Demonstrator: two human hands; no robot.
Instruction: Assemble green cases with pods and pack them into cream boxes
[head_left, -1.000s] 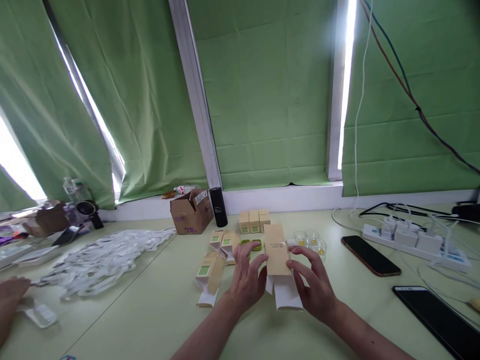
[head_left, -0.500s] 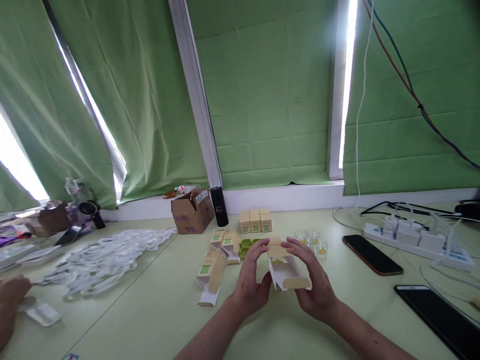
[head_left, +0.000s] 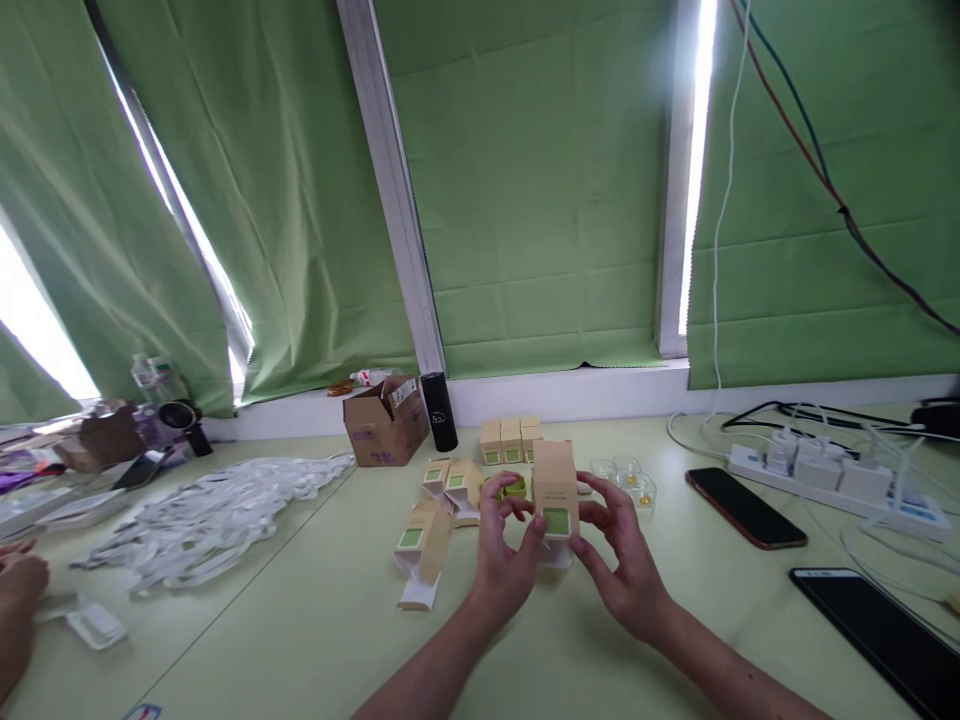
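Note:
My left hand and my right hand hold a small kraft-paper box between their fingers, one at each side. Its front, with a green square, faces me, and a white flap hangs at its lower end. Just behind my left fingers are green cup-shaped pieces, partly hidden. Clear plastic cups with yellow bits inside stand beyond my right hand. To the left lie open kraft boxes with white flaps out. Several closed boxes stand in a row at the back.
A brown carton and a black bottle stand by the wall. White straps lie heaped at left, near another person's hand. Right are a phone, a dark tablet-like device and a power strip with cables.
The box has been turned in my hands: its open white inside faced me before, now its front with the green square does. The other person's hand at far left has shifted slightly.

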